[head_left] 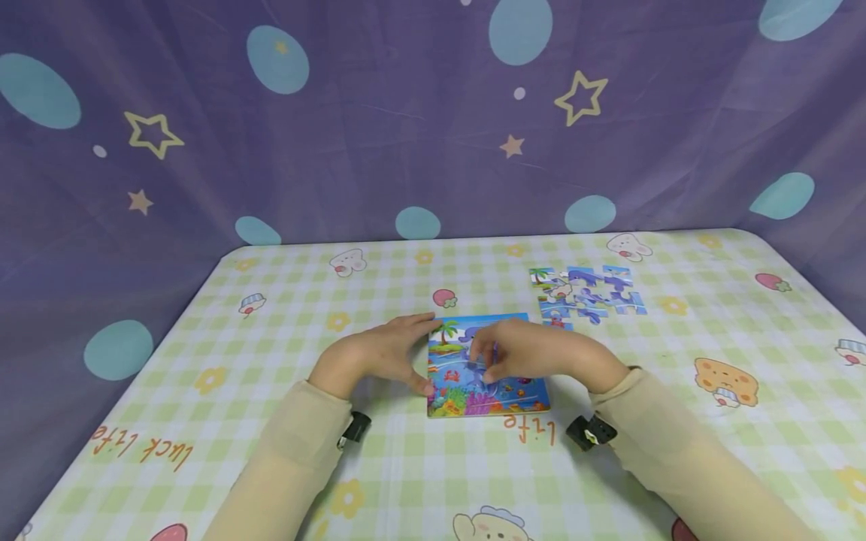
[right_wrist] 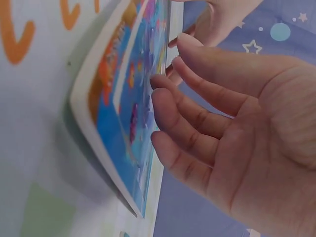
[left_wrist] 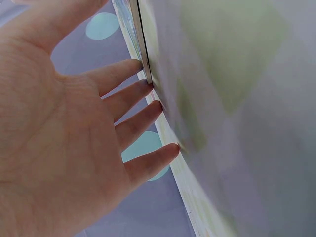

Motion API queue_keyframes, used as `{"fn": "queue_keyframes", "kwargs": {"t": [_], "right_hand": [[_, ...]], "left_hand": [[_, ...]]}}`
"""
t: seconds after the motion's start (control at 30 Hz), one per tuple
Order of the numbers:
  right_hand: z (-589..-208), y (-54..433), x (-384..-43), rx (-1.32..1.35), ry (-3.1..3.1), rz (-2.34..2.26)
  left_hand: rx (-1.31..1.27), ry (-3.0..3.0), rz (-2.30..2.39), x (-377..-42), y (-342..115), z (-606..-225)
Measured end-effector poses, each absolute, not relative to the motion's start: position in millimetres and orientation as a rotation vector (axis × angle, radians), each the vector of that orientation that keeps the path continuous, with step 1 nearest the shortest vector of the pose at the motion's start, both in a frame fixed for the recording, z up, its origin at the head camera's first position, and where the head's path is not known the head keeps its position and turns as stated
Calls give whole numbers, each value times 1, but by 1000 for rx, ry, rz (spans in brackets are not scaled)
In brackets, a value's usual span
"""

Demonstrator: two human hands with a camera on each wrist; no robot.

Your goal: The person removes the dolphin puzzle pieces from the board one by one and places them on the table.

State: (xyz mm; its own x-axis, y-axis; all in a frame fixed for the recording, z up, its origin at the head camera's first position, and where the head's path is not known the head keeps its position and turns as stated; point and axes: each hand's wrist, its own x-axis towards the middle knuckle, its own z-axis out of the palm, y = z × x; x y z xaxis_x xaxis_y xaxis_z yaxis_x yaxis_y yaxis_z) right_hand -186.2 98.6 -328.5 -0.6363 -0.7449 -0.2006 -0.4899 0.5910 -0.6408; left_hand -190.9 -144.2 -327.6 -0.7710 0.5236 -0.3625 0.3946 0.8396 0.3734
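A puzzle board with a bright sea picture of a palm tree, crab and coral lies flat on the table. My left hand is at its left side, fingers spread, thumb near the lower left edge; the left wrist view shows fingertips right at the board's edge. Over the middle of the board is my right hand, fingers bent downward. The right wrist view shows its fingertips close to the picture surface, with nothing visible between thumb and fingers. Part of the picture is hidden beneath this hand.
Several loose puzzle pieces with dolphin and palm pictures lie in a cluster behind and right of the board. A checked tablecloth covers the table. A purple curtain with stars and dots hangs behind the far edge.
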Motion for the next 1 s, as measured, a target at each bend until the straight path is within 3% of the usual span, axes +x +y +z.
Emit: {"fn": "queue_keyframes", "kwargs": {"t": [1.0], "right_hand": [[-335, 94, -183, -1027, 2313, -690]], "left_hand": [[670, 2559, 388, -191, -144, -327]]}}
